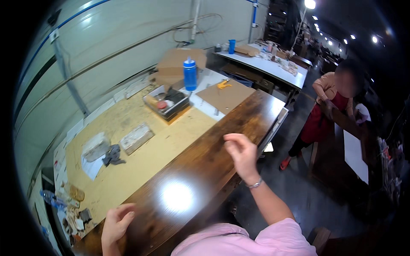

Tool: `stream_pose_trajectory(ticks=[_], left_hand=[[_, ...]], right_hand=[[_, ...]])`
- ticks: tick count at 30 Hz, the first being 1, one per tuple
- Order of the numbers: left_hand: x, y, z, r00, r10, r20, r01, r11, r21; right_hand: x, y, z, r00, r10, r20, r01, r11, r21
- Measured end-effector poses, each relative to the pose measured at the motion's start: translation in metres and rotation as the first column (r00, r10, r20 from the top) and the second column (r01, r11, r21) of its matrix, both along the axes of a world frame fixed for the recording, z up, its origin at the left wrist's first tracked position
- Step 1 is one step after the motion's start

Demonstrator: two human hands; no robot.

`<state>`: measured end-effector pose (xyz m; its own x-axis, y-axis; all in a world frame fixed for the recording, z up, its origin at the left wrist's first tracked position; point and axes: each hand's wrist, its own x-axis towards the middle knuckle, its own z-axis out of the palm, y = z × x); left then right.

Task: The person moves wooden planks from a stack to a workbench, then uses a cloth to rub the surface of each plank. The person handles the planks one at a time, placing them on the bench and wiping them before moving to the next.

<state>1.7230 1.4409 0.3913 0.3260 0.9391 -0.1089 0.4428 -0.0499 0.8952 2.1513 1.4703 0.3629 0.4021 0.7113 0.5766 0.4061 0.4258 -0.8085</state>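
A long, dark brown wooden board (200, 160) with a glossy grain lies slantwise along the near side of the table. Over its right part hovers my right hand (243, 157), fingers loosely bent, thumb and forefinger apart, with nothing visible between them. My left hand (116, 222) is at the board's near left end, its fingers curved with a small gap to the thumb; it holds nothing that I can see. Whether either hand touches the wood is hard to tell. A bright light reflection covers part of the board between the hands.
Beyond the board are two pale blocks (136, 138), a dark grey rag (113, 155), a tray of odds and ends (178, 109), a blue bottle (190, 76) and a yellow clamp-like tool (223, 84). Bottles (53, 199) crowd the left edge. A person (329, 106) stands right.
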Motion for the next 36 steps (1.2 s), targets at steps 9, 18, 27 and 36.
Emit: stream_pose_trajectory(ticks=[9,18,27,36], left_hand=[[0.296,0.193,-0.025,0.938,-0.306,-0.166,0.31,0.951,0.003],[0.436,0.301,-0.076,0.849,-0.418,-0.323,0.364,0.906,-0.215],[0.478,0.323,-0.1,0.845,-0.525,-0.097,0.428,0.775,-0.465],[0.486,0.312,-0.076,0.857,-0.506,-0.095,0.366,0.728,-0.58]], right_hand=[[0.302,0.036,-0.124,0.677,-0.444,-0.587,0.388,0.893,-0.229],[0.443,0.136,-0.156,0.67,-0.478,-0.568,0.493,0.858,-0.14],[0.454,0.19,-0.174,0.729,-0.42,-0.54,0.43,0.895,-0.117],[0.452,0.188,-0.186,0.674,-0.445,-0.589,0.469,0.875,-0.124]])
